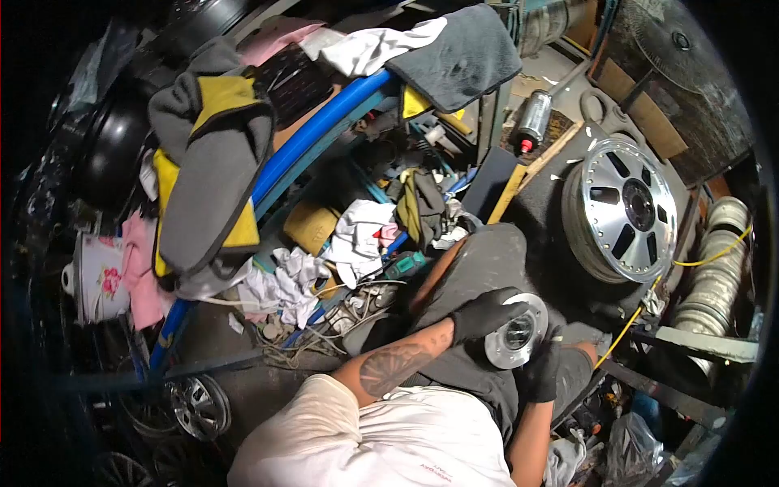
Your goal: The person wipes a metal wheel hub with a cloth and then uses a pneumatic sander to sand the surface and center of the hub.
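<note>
Both my hands wear black gloves. Between them, above my lap, is a round silver metal flange (501, 351) with a dark, shiny centre. My left hand (487, 315) is closed on the flange's upper left rim, its fingers reaching over the top edge. At the lower right rim, my right hand (542, 372) grips the same piece, with a finger or thumb up along its side; its other fingers are partly hidden. Ahead on the right, a polished alloy wheel (641, 258) lies tilted on a dark surface, apart from both hands.
Grey and yellow cloths (213, 195) hang over a blue rail (304, 134) on the left. Crumpled white rags (357, 243) and cables lie beside my leg. A red-tipped bottle (534, 122) lies ahead. Stacked pale cylinders (710, 280) and a yellow cord (621, 334) are on the right.
</note>
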Available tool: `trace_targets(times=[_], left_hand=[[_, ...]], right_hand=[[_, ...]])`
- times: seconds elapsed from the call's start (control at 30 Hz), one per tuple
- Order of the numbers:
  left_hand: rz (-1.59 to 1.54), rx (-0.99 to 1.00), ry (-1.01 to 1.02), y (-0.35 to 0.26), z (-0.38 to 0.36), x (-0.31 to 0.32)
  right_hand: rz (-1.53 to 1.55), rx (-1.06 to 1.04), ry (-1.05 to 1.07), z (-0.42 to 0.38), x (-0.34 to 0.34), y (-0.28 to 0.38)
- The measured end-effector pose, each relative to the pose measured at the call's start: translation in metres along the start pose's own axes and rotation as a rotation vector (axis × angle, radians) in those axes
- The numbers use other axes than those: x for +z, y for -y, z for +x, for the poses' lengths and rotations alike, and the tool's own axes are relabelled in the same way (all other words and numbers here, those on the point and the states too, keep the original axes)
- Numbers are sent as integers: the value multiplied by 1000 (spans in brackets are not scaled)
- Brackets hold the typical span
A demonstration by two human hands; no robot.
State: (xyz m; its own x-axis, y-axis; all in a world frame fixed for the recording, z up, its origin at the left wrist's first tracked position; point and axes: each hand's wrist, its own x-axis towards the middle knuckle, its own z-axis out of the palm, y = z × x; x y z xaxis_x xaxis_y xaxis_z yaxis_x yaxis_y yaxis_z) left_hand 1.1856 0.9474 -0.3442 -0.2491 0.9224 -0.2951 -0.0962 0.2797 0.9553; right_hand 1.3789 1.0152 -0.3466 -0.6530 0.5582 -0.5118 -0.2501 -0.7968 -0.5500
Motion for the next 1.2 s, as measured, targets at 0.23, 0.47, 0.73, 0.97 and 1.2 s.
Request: trace_targets(times=[0.23, 0.47, 0.73, 0.97, 1.2], left_hand=[[394, -5, -315, -9, -87, -33], [279, -21, -468, 14, -115, -41], [157, -280, -536, 150, -75, -108], [1252, -424, -488, 126, 44, -166], [442, -74, -983, 136, 58, -250]], right_hand=[[-482, 19, 145, -36, 35, -18], [-833, -162, 139, -51, 41, -4], [-1221, -289, 212, -82, 16, 14], [-1308, -255, 69, -66, -16, 19], [-711, -134, -79, -38, -42, -20]])
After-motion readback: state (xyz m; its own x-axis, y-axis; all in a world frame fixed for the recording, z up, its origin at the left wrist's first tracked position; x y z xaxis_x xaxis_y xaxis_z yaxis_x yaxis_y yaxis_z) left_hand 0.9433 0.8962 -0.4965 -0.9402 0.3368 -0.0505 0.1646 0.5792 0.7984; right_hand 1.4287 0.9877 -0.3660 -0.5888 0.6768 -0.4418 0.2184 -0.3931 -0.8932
